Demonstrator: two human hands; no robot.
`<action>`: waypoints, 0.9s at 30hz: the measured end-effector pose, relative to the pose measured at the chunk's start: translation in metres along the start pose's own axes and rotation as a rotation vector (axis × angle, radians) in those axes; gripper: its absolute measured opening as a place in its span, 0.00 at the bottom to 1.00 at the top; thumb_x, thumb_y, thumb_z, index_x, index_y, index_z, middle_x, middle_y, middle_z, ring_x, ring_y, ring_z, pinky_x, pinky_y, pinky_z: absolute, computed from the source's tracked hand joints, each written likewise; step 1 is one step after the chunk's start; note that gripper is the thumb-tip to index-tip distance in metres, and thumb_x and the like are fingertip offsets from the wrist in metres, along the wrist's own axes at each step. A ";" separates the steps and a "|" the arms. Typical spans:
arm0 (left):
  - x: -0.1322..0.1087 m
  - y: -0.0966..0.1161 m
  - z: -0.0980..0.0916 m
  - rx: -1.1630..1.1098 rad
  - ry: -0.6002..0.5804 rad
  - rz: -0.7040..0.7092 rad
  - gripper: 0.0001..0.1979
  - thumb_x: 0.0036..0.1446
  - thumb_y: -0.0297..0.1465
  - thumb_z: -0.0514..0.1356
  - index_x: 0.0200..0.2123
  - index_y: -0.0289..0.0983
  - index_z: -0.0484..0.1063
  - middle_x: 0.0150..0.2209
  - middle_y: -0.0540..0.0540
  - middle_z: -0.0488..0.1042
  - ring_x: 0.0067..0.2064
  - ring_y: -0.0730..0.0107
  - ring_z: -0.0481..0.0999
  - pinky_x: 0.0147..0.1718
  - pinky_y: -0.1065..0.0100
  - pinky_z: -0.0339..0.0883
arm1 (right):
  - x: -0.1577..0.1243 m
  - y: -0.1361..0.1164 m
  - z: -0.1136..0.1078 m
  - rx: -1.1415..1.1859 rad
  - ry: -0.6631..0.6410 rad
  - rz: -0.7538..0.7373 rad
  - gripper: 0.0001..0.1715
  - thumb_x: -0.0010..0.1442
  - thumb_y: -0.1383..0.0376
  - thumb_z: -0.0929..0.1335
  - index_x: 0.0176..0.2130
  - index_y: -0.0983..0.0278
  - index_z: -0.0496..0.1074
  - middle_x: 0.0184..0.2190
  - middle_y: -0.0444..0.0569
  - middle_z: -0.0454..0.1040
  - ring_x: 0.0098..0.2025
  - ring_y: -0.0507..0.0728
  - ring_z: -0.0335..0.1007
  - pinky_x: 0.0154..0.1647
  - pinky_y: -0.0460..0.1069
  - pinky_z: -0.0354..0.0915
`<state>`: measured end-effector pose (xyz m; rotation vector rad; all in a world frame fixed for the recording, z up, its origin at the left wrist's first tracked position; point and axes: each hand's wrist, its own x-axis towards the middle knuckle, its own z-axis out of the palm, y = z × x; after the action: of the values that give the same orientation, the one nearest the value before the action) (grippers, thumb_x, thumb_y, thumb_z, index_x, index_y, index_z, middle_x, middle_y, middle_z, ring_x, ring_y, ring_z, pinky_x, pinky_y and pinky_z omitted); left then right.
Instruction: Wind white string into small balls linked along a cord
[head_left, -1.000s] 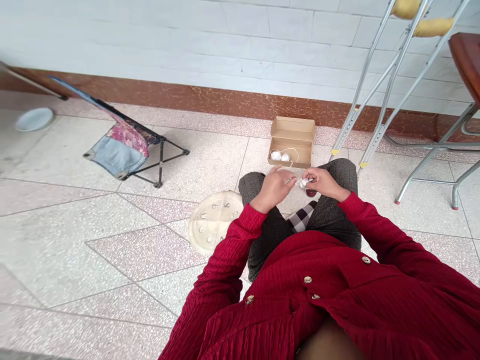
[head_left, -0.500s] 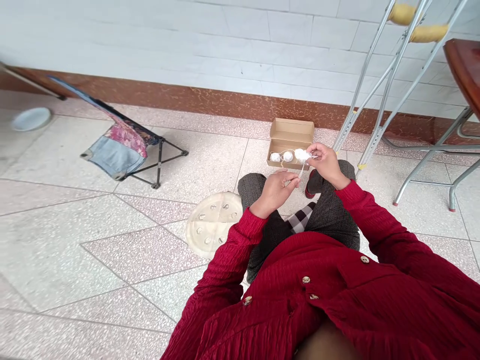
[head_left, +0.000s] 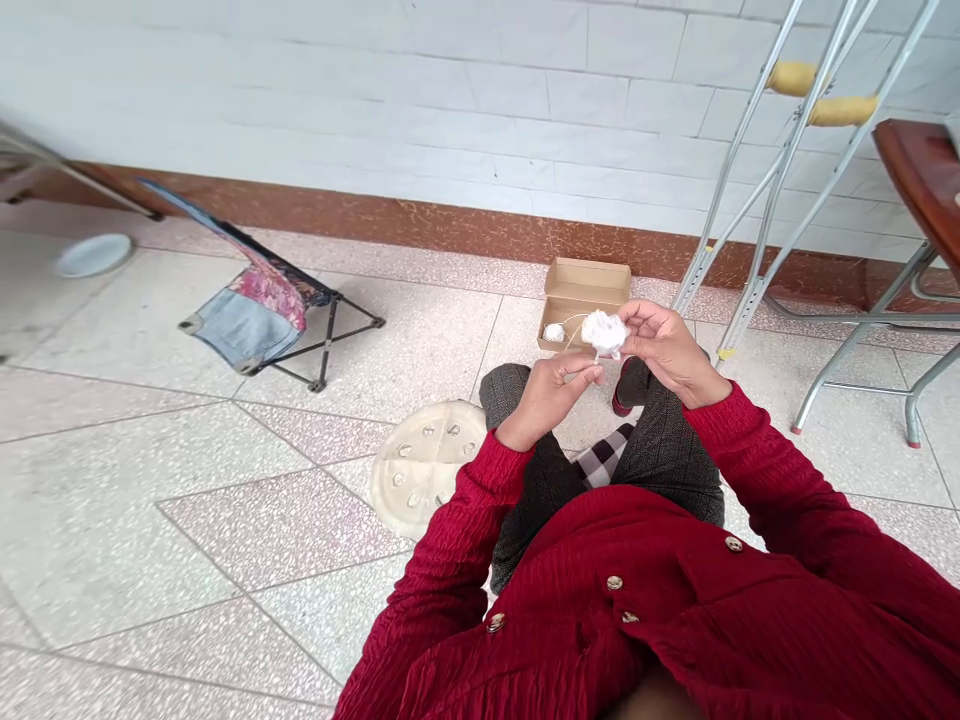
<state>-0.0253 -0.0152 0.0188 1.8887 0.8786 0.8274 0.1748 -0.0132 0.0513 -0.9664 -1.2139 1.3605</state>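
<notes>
My right hand [head_left: 664, 350] pinches a fluffy white bundle of yarn [head_left: 604, 330] between thumb and fingers, above my lap. Just below and to the left, my left hand [head_left: 551, 390] is closed in a pinch on a short white yarn strand [head_left: 598, 356] that hangs from the bundle. Behind my hands an open cardboard box [head_left: 589, 275] sits on the floor with its lid raised. A small white yarn ball [head_left: 553, 332] lies in its left end. A thin pale thread [head_left: 574, 325] arcs between the box and my left hand. The bundle hides part of the box.
A round cream stool top [head_left: 405, 480] with holes stands left of my knees. Farther left are a folding fabric chair [head_left: 247, 320] and a pale basin [head_left: 94, 256]. To the right, metal crutches [head_left: 772, 200] lean on the wall beside a brown chair [head_left: 915, 180].
The view has tilted slightly upward. My right hand has turned the white bundle, which now shows larger and covers one of the balls in the box. Both hands remain close together.
</notes>
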 end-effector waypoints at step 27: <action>0.004 0.003 -0.004 0.210 0.015 0.070 0.17 0.68 0.36 0.55 0.27 0.38 0.75 0.30 0.49 0.78 0.40 0.65 0.76 0.54 0.61 0.67 | 0.041 0.020 -0.025 -0.356 0.150 -0.125 0.12 0.48 0.66 0.76 0.34 0.62 0.72 0.33 0.46 0.74 0.33 0.54 0.68 0.32 0.48 0.66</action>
<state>-0.0257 -0.0109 0.0244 2.1086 0.9430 0.8184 0.1890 0.0315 0.0297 -1.1952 -1.4029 0.9726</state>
